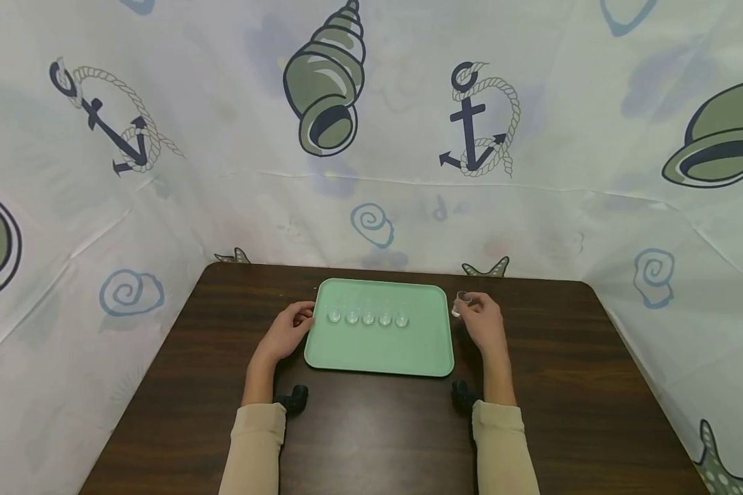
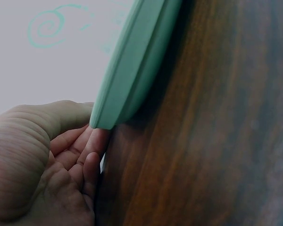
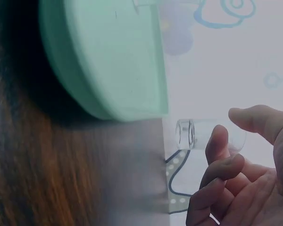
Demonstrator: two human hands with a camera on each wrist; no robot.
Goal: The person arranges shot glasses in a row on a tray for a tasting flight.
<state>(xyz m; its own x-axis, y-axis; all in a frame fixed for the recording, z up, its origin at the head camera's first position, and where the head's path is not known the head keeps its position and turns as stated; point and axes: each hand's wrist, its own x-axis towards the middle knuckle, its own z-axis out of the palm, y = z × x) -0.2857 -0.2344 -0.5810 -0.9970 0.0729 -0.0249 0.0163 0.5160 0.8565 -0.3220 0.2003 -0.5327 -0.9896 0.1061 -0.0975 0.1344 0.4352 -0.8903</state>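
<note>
A light green tray (image 1: 378, 352) lies flat on the dark wooden table. On it, small clear shot glasses (image 1: 368, 318) stand in a straight row, several in all. At the tray's left edge, my left hand (image 1: 287, 334) grips the rim, its thumb (image 2: 73, 115) over the side and the other fingers curled below. Just off the right edge of the tray, my right hand (image 1: 484, 324) holds another clear shot glass (image 3: 185, 134) between thumb and fingers. That glass is upright, with its thick base showing under the fingers.
Brown wood-grain table (image 1: 371, 440) extends around the tray on all sides. Pale fabric (image 1: 408, 151) printed with shells and anchors hangs behind the table and along its sides. Dark wrist mounts (image 1: 294, 399) sit at both wrists.
</note>
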